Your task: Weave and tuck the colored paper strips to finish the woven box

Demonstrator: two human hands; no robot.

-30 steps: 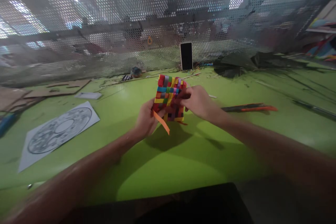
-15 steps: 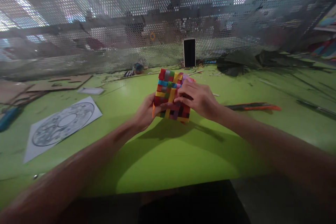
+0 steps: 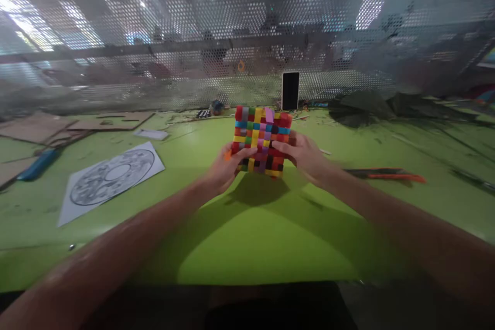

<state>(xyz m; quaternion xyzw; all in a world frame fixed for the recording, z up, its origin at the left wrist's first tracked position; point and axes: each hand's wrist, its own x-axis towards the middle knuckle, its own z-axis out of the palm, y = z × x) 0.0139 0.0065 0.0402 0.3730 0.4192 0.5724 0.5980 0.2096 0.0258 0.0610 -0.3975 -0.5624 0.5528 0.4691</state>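
A square woven panel of multicoloured strips (image 3: 255,134) is held up above the green table, its checkered face towards me. My left hand (image 3: 228,165) grips its lower left side, with the thumb lying across the front. On the right side my right hand (image 3: 305,154) holds it too, thumb on the front and fingers behind, out of sight. A loose-looking pink strip end (image 3: 269,115) stands out at the top edge. Orange strip ends show beside my left hand and beneath the panel.
A printed paper with a ring pattern (image 3: 116,175) lies left, near a blue-handled tool (image 3: 38,165) and cardboard pieces (image 3: 110,122). Behind the panel a phone-like dark slab (image 3: 290,91) stands by the perforated screen (image 3: 174,62). Black and orange strips (image 3: 390,174) lie right, dark leaf-like sheets (image 3: 359,105) further back.
My right hand has moved from the panel's front face to its right edge, uncovering the upper right part. The panel now faces me more squarely. The camera view has shifted slightly.
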